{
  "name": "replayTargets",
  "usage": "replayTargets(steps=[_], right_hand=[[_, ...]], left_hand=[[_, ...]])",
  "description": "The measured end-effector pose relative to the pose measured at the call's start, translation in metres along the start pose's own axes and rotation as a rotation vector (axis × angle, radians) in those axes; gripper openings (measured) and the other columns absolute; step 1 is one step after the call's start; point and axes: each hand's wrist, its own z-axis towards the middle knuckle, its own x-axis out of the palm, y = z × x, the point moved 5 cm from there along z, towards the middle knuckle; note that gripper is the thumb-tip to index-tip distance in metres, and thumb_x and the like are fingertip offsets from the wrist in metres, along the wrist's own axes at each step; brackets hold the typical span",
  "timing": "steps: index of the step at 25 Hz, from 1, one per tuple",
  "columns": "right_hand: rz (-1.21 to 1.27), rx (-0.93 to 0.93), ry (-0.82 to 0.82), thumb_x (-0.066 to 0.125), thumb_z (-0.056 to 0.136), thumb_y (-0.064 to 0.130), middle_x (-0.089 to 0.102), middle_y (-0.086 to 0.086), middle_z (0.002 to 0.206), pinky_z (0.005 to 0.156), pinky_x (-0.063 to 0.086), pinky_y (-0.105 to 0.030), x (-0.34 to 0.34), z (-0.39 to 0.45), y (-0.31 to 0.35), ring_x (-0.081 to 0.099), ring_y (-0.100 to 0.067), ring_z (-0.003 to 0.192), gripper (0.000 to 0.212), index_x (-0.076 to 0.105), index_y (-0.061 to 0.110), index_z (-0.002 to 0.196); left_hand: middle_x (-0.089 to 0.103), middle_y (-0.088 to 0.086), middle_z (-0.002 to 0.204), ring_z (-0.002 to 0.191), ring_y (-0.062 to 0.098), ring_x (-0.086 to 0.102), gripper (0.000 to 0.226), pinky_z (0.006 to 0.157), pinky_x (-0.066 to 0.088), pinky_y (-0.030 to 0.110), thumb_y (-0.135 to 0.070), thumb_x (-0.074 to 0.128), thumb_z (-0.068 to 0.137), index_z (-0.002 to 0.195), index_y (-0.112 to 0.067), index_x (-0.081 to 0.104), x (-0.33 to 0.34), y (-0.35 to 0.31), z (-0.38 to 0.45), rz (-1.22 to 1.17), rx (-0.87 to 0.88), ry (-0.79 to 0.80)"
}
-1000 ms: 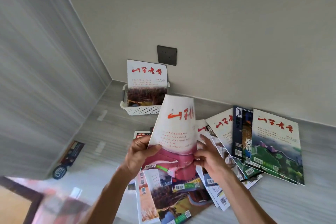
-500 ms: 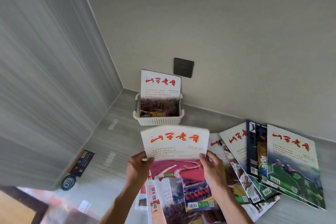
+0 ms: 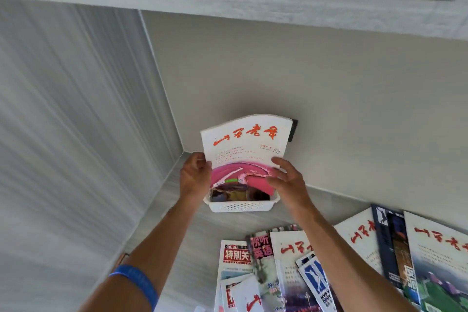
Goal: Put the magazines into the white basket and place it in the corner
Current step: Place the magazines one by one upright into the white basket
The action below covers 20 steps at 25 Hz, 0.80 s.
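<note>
Magazine [image 3: 247,149], gripped by left hand [image 3: 195,175] and right hand [image 3: 287,180], now stands in basket [image 3: 240,206].

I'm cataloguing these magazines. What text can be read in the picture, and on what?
"山西老年", "2024": held magazine over the white basket.
"特别关": red-banner magazine.
"视听英语": magazine beside it.
"MVP": blue-and-white magazine.
"山西老": rightmost magazine.
Small print and barcodes: too small to read.

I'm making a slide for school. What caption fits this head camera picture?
Both hands, left hand and right hand, lower a red-titled magazine into the white basket near the corner.
</note>
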Motion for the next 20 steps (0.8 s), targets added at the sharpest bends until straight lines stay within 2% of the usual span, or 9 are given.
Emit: replayTargets(steps=[2,4,7,10,12,13,16,19,20], right_hand=[[-0.016,0.063,-0.002,0.08,0.065,0.003,0.068,0.002,0.116,0.067,0.056,-0.019,-0.003,0.012,-0.009,0.068,-0.011,0.102,0.061,0.059,0.026,0.118],[-0.109,0.127,0.042,0.074,0.073,-0.005,0.058,0.0,0.135,0.081,0.054,-0.028,-0.004,0.026,-0.02,0.06,-0.014,0.115,0.067,0.055,0.028,0.127],[-0.335,0.168,0.092,0.069,0.077,-0.005,0.043,-0.002,0.146,0.098,0.051,-0.047,-0.011,0.034,-0.041,0.046,-0.022,0.132,0.066,0.053,0.027,0.132],[-0.432,0.236,0.044,0.071,0.076,0.001,0.06,0.001,0.122,0.079,0.051,-0.026,-0.04,0.001,-0.076,0.057,-0.01,0.104,0.047,0.06,0.03,0.111],[-0.453,0.327,-0.025,0.068,0.077,0.0,0.068,-0.006,0.112,0.069,0.048,-0.024,-0.067,-0.039,-0.105,0.061,-0.014,0.088,0.037,0.064,0.027,0.102],[-0.464,0.377,-0.064,0.067,0.077,-0.001,0.071,-0.007,0.108,0.069,0.048,-0.025,-0.083,-0.063,-0.119,0.064,-0.017,0.088,0.033,0.067,0.024,0.099],[-0.542,0.452,-0.202,0.064,0.08,0.003,0.071,-0.003,0.111,0.07,0.05,-0.01,-0.151,-0.134,-0.145,0.067,-0.016,0.099,0.03,0.068,0.016,0.108],[-0.641,0.354,-0.471,0.057,0.084,0.006,0.07,-0.005,0.119,0.087,0.056,-0.03,-0.232,-0.178,-0.134,0.066,-0.018,0.107,0.038,0.064,0.019,0.118],[-0.661,0.327,-0.574,0.055,0.084,0.007,0.068,-0.005,0.124,0.091,0.054,-0.033,-0.262,-0.189,-0.128,0.065,-0.02,0.11,0.043,0.061,0.021,0.124]], left_hand=[[0.074,0.01,0.098,0.084,0.025,0.07,0.013,0.075,0.058,0.038,-0.006,0.055,0.089,0.088,-0.019,0.058,0.006,0.01,0.011,0.131,-0.004,0.038],[0.072,0.01,0.108,0.089,0.024,0.069,0.013,0.078,0.058,0.038,-0.009,0.056,0.089,0.094,-0.02,0.058,0.012,0.021,0.019,0.172,-0.029,0.1],[0.061,0.007,0.125,0.111,0.029,0.061,0.04,0.085,0.049,0.032,-0.021,0.063,0.084,0.122,-0.02,0.053,0.015,0.037,0.02,0.362,-0.101,0.235],[0.062,0.007,0.125,0.106,0.027,0.062,0.046,0.084,0.053,0.038,-0.024,0.062,0.082,0.126,-0.026,0.05,0.015,0.049,-0.02,0.387,-0.089,0.297],[0.063,0.003,0.126,0.104,0.023,0.064,0.048,0.083,0.057,0.04,-0.016,0.059,0.084,0.128,-0.034,0.05,0.026,0.055,-0.063,0.326,-0.047,0.354],[0.061,0.002,0.13,0.109,0.023,0.062,0.05,0.087,0.056,0.039,-0.014,0.059,0.086,0.13,-0.034,0.049,0.037,0.058,-0.086,0.32,-0.036,0.408],[0.055,0.004,0.14,0.117,0.025,0.059,0.047,0.096,0.049,0.037,-0.014,0.059,0.09,0.134,-0.026,0.048,0.092,0.071,-0.154,0.389,-0.043,0.622],[0.056,0.004,0.138,0.09,0.014,0.066,0.048,0.077,0.052,0.026,-0.012,0.059,0.089,0.134,-0.028,0.048,0.151,0.068,-0.211,0.421,-0.021,0.78],[0.054,0.003,0.14,0.093,0.011,0.065,0.049,0.077,0.049,0.024,-0.011,0.058,0.09,0.135,-0.027,0.048,0.171,0.064,-0.229,0.418,-0.003,0.823]])
